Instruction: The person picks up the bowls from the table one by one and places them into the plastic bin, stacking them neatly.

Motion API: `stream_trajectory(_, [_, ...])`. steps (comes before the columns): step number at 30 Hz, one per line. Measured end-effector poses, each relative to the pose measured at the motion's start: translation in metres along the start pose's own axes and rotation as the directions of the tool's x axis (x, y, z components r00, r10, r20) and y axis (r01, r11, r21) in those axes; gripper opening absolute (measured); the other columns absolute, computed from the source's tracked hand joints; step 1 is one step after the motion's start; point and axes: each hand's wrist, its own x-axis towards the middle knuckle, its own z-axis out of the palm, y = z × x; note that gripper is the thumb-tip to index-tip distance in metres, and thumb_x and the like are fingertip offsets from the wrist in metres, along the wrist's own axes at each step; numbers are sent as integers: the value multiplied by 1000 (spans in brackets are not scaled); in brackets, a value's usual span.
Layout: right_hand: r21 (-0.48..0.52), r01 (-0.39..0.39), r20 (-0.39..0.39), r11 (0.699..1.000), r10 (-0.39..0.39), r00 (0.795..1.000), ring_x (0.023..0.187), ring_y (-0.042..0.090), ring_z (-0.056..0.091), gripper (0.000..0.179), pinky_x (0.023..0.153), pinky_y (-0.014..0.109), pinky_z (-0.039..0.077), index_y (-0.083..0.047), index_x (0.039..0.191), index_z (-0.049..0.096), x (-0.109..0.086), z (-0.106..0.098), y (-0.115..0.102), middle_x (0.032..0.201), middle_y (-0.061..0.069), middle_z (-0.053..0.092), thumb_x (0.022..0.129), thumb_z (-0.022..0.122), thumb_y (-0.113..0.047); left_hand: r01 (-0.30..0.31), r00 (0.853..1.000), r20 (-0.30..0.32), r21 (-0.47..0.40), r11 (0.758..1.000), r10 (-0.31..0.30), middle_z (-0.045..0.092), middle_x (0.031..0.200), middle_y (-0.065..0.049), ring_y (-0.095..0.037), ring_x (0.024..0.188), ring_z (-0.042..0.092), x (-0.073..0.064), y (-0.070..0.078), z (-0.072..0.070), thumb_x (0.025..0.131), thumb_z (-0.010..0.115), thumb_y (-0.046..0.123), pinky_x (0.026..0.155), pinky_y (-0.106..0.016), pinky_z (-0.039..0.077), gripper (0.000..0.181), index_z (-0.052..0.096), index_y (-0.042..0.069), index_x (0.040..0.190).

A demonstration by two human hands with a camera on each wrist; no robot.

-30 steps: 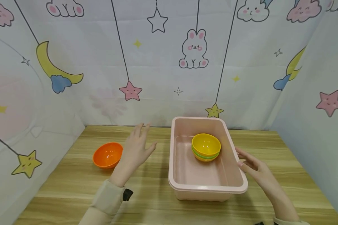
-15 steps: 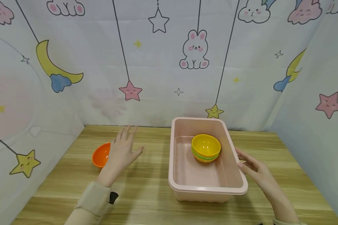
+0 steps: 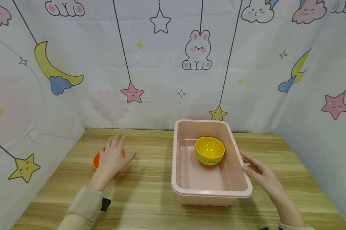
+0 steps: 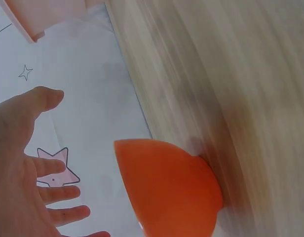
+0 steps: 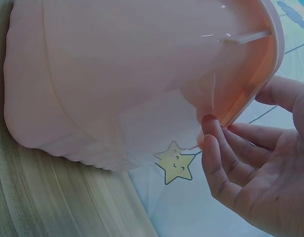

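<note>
My left hand (image 3: 111, 163) hovers over an orange bowl (image 3: 96, 160) at the table's left, covering much of it in the head view. Its fingers are spread, and the left wrist view shows a gap between them and the bowl's side. The bowl stands upright on the wood. On the right, my right hand (image 3: 262, 175) pinches the rim of a pale pink plastic bin (image 3: 175, 159); in the right wrist view the thumb is at the rim's edge and the fingers curl beneath it. Nested bowls sit inside the bin: a yellow bowl (image 3: 209, 148) on top, a green bowl (image 3: 210, 160) under it, a yellow-orange one lowest.
The wood-grain table (image 3: 150, 179) ends at a white printed curtain (image 3: 161, 73) at the back, with more curtain on both sides. Bare wood lies between the orange bowl and the bin.
My left hand has moved left and slightly down from beside the orange bowl to above it. The right hand stays at the bin's rim, and the nested bowls have not moved.
</note>
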Motion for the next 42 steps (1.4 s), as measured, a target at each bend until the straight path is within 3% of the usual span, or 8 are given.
stream_trajectory(10, [3,7,3,1000,-7,1000,100,-3,61,51,84,17,50,-13,148,37,0,1,0,124,-21,56,100,52,-22,60,996,64,13,998,-61,29,149,-28,-50,136,25,-5,-17,1,83,59,64,95,-77,26,92,27,11,151])
stream_trajectory(16, [9,1,4,1000,-1,1000,101,-3,61,52,84,17,50,-13,148,37,-1,0,-2,124,-20,56,100,52,-22,82,992,94,20,996,-84,26,150,-29,-52,135,24,-8,-25,4,83,60,62,95,-78,26,92,26,10,151])
stream_trajectory(23, [12,9,8,1000,-9,1000,101,-3,62,52,84,17,50,-12,148,37,0,0,-1,124,-22,55,100,51,-22,107,989,103,6,994,-107,27,148,-29,-52,133,27,-6,-32,7,81,60,66,94,-79,26,94,27,12,150])
stream_trajectory(30, [15,6,11,1000,-6,1000,100,-2,61,52,84,18,50,-12,149,36,-1,0,0,124,-23,54,100,51,-21,121,987,106,26,992,-123,32,144,-30,-52,131,29,-5,-39,5,76,55,77,91,-77,31,102,30,10,149])
stream_trajectory(42, [28,12,14,1000,-13,1000,101,-1,61,52,85,17,50,-13,149,36,0,0,1,125,-20,55,100,51,-21,148,974,171,4,989,-147,30,144,-34,-55,129,31,-5,-46,-2,75,56,77,89,-75,35,104,29,8,149])
